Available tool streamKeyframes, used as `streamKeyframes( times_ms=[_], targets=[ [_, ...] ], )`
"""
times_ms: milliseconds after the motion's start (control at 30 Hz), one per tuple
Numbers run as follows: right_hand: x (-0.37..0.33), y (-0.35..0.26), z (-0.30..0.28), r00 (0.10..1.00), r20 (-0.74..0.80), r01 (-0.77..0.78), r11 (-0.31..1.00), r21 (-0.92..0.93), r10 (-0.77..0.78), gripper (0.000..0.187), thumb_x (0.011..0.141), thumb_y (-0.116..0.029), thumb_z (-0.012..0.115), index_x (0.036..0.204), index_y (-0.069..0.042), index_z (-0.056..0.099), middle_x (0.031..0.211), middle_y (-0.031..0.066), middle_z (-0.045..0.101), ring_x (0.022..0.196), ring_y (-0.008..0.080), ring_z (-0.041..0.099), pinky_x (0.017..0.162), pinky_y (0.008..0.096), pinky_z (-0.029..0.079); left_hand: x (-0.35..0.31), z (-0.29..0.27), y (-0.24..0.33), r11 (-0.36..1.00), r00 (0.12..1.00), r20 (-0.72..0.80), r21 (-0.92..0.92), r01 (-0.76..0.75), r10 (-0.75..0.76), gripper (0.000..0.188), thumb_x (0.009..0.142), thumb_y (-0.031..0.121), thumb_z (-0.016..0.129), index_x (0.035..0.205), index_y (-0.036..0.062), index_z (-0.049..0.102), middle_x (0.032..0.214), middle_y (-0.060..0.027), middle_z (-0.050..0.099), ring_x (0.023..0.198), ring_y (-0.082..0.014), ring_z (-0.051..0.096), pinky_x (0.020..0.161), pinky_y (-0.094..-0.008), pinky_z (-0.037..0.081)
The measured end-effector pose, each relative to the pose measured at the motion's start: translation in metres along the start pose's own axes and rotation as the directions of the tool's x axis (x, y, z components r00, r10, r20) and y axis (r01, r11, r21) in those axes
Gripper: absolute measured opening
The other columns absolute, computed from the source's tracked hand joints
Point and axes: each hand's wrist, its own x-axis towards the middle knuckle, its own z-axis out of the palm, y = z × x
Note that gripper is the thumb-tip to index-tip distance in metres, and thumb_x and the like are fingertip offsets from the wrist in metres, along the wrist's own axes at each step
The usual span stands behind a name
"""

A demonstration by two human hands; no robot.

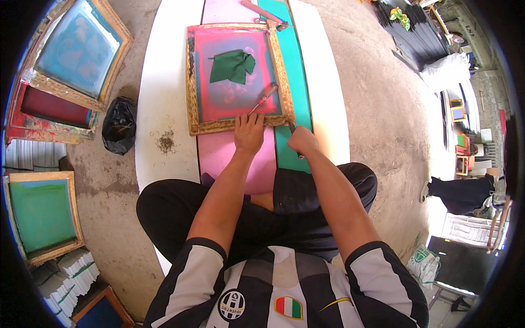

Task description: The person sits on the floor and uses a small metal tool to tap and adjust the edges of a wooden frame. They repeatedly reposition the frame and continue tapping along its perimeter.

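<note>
A wooden screen-printing frame (192, 104) with pink-stained mesh lies flat in front of me. My left hand (249, 134) grips its near rail, fingers bent over the wood. At the near right corner my right hand (303, 141) is closed round dark pliers (291, 127); their jaws touch or nearly touch the rail, and the fist hides most of the handles. A screwdriver (264, 99) rests slantwise on the mesh, its tip close to my left fingers. Farther up the mesh is a crumpled green cloth (232, 66).
Beyond the frame lies a hammer (264, 11) on the striped board (328, 71) under me. Small loose bits (165, 142) are heaped at left. A black plastic bag (119, 126) stands on the floor beside more frames (76, 93) and a green-meshed frame (44, 213).
</note>
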Motion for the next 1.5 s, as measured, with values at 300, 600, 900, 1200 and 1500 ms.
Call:
streamKeyframes(
  times_ms=[300,600,900,1200,1500],
  targets=[
    [0.052,0.060,0.061,0.983,-0.178,0.085,0.983,0.165,-0.055,0.024,0.079,-0.011,0.062,0.097,0.004,0.066,0.096,0.0285,0.072,0.096,0.0437,0.071,0.083,0.0500,0.056,0.001,0.003,0.004,1.000,0.998,0.070,0.003,-0.003,0.003,0.048,0.085,0.027,0.074,0.130,0.0157,0.066,0.123,-0.0048,0.064,0.117,-0.0302,0.056,0.107,-0.0508,0.040],
    [0.045,0.055,0.055,0.995,-0.048,0.103,0.946,0.307,-0.093,0.028,0.082,-0.013,0.061,0.104,0.002,0.069,0.107,0.0291,0.072,0.106,0.0442,0.069,0.091,0.0517,0.055,0.000,0.002,-0.003,1.000,0.996,0.088,0.018,-0.018,0.017,0.051,0.085,0.030,0.076,0.133,0.0157,0.065,0.124,-0.0070,0.064,0.119,-0.0320,0.055,0.108,-0.0509,0.040],
    [0.065,0.074,0.075,0.973,0.069,0.093,0.649,0.755,-0.220,0.012,0.079,-0.002,0.068,0.085,-0.002,0.057,0.067,0.0128,0.063,0.052,0.0236,0.064,0.046,0.0390,0.051,0.002,-0.001,0.001,0.999,0.999,0.029,0.017,-0.035,0.034,0.051,0.081,0.024,0.078,0.130,0.0139,0.066,0.120,-0.0045,0.065,0.113,-0.0288,0.056,0.106,-0.0490,0.041],
    [0.065,0.076,0.070,0.977,0.075,0.105,0.750,0.653,-0.202,0.017,0.083,-0.002,0.072,0.094,0.000,0.059,0.071,0.0106,0.064,0.055,0.0212,0.064,0.049,0.0349,0.053,0.004,-0.009,0.002,0.999,0.992,0.121,-0.042,0.024,-0.019,0.049,0.086,0.029,0.075,0.132,0.0147,0.065,0.126,-0.0061,0.066,0.120,-0.0321,0.055,0.108,-0.0514,0.040],
    [0.082,0.091,0.053,0.975,0.088,0.157,0.917,0.367,-0.202,0.023,0.086,-0.017,0.072,0.089,0.005,0.066,0.073,0.0171,0.070,0.062,0.0314,0.071,0.056,0.0464,0.056,0.004,-0.008,0.004,0.999,0.988,0.146,-0.013,0.043,-0.041,0.049,0.087,0.029,0.074,0.132,0.0144,0.065,0.127,-0.0054,0.065,0.121,-0.0308,0.054,0.111,-0.0498,0.038]
  ],
)
